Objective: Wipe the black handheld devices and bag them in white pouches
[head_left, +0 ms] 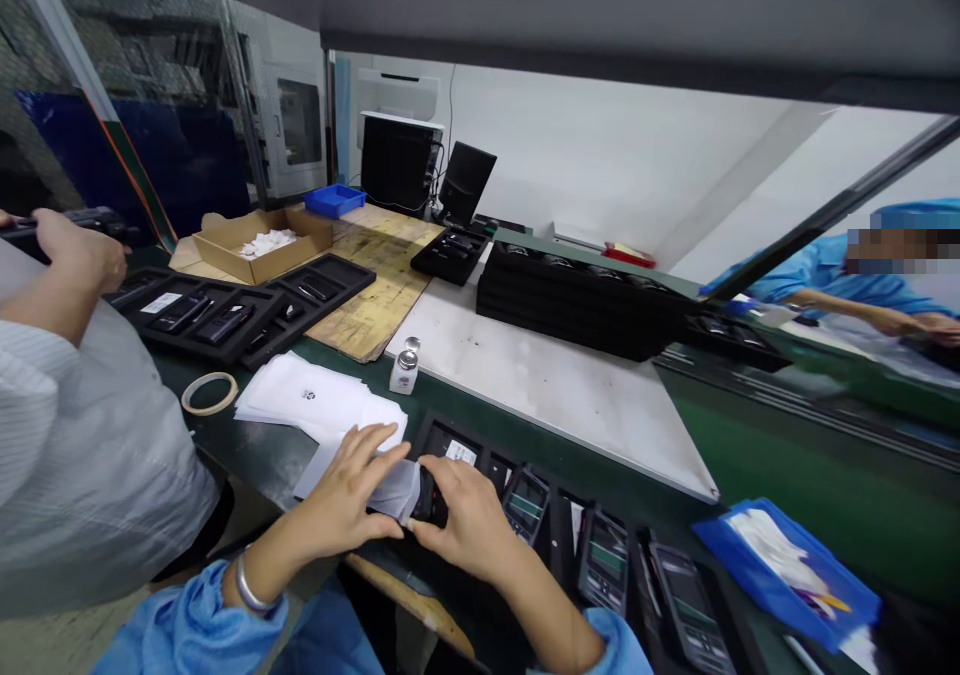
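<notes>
A thin white pouch point(397, 492) sits between my two hands, with the end of a dark handheld device point(426, 498) at its right side. My left hand point(351, 490) spans the pouch, thumb at the near edge and stretched fingers at the far edge. My right hand point(471, 515) is closed around the device and pouch edge, hiding most of the device. Left of them lies a stack of white pouches point(300, 393). A black foam tray point(559, 540) on my right holds several handheld devices with screens and keypads, including one device point(604, 560) near its middle.
A small pump bottle point(405, 370) and a tape roll point(209, 394) stand near the pouches. Beyond are a white board point(540, 385), stacked black trays point(577, 300) and a cardboard box point(262, 245). A blue bin point(787, 565) is at right. Co-workers are on both sides.
</notes>
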The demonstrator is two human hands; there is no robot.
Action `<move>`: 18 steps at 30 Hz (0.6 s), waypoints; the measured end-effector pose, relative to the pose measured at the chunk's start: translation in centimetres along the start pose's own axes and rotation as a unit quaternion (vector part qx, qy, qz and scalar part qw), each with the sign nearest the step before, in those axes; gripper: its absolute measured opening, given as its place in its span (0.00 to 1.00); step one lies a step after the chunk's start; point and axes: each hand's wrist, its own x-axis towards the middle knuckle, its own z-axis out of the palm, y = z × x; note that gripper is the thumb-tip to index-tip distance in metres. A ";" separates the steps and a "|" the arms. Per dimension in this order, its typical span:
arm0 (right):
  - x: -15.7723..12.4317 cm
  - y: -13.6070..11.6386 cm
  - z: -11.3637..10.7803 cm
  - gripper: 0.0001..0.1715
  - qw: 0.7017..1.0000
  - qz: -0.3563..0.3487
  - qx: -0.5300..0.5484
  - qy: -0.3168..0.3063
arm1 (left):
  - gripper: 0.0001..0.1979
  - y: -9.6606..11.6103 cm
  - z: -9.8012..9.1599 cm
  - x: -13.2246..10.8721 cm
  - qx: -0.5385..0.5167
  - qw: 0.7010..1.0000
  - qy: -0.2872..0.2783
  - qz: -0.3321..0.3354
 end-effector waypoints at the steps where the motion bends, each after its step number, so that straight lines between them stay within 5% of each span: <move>1: 0.3 -0.3 -0.7 0.37 1.000 -0.006 -0.007 -0.016 | 0.47 -0.7 0.3 -0.1 0.019 1.000 -0.015 0.004; 3: 1.1 -1.2 -1.9 0.37 0.999 -0.022 -0.018 -0.046 | 0.51 -1.8 1.5 -0.1 0.014 0.999 -0.036 0.000; 5: 1.8 -2.1 -2.8 0.37 0.997 -0.041 -0.018 -0.063 | 0.43 -2.5 2.8 0.0 -0.053 0.998 -0.022 -0.014; 9: 2.1 -2.8 -3.1 0.44 0.995 -0.043 0.090 -0.017 | 0.29 -2.4 4.3 -0.2 -0.267 0.957 0.091 -0.071; 14: 1.0 -2.2 -1.0 0.20 0.964 0.042 0.254 0.061 | 0.28 -2.0 3.9 -0.8 -0.342 0.920 0.162 -0.103; 18: 0.8 -3.6 0.5 0.17 0.958 0.079 0.271 0.053 | 0.29 -2.1 3.9 -1.2 -0.351 0.915 0.177 -0.092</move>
